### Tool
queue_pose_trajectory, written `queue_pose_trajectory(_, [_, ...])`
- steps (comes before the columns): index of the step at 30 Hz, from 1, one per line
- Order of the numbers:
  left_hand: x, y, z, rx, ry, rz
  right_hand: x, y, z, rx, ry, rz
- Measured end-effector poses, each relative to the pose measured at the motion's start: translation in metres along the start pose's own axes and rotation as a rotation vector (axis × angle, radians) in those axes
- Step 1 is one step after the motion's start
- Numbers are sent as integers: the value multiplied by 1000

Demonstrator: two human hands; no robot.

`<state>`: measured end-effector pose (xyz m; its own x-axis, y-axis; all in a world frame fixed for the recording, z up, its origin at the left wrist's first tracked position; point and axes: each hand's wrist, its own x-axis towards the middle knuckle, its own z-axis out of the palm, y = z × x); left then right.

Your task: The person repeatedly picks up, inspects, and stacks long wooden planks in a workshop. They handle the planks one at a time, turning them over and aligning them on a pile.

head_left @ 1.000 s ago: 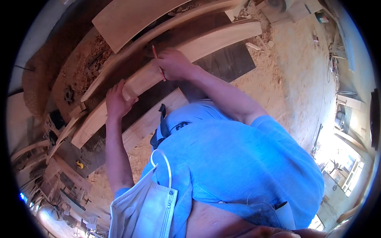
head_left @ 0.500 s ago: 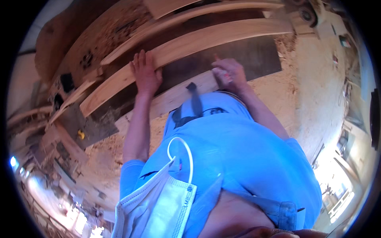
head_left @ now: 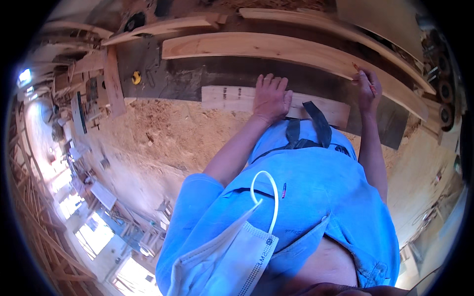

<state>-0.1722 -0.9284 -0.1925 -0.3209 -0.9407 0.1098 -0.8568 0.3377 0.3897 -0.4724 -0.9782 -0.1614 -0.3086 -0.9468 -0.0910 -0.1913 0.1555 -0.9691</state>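
Pencil [head_left: 373, 89] has moved from near the short board [head_left: 222, 96] to over the curved board [head_left: 256, 45], grasped in the right hand [head_left: 368, 91]; left hand [head_left: 271, 98], fingers extended and unclenched, rests on the short board, along the dark surface's [head_left: 232, 70] near edge.

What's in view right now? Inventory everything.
Worktop: 1, dark, before the person
Long curved board: 1, tan, lengthwise on worktop
Straight board: 1, pale, worktop's near edge
Other curved boards: at least 2, tan, beyond
Pencil: 1, reddish, in right hand
Small object: 1, yellow-black, worktop's left end
Floor: 1, tan, nearer than worktop
Mask: 1, whitish, before chest
Clutter: uncounted, mixed, around the rim
Shirt: 1, blue, torso
Left hand: 1, bare, on straight board
Right hand: 1, bare, around pencil
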Motion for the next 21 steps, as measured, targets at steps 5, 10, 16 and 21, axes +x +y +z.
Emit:
queue_pose_trajectory(5, [3, 2, -4, -35, -9, -17, 19, 14, 11, 5, -39, 44])
queue_pose_trajectory(10, [5, 3, 0, -45, 49, 18, 29, 19, -15, -7, 129, 55])
queue_pose_trajectory(16, [4, 3, 0, -3, 51, 45, 18, 16, -11, -13, 44, 58])
queue_pose_trajectory(21, [4, 4, 2, 16, 39, 49, 19, 14, -23, 15, 155, 79])
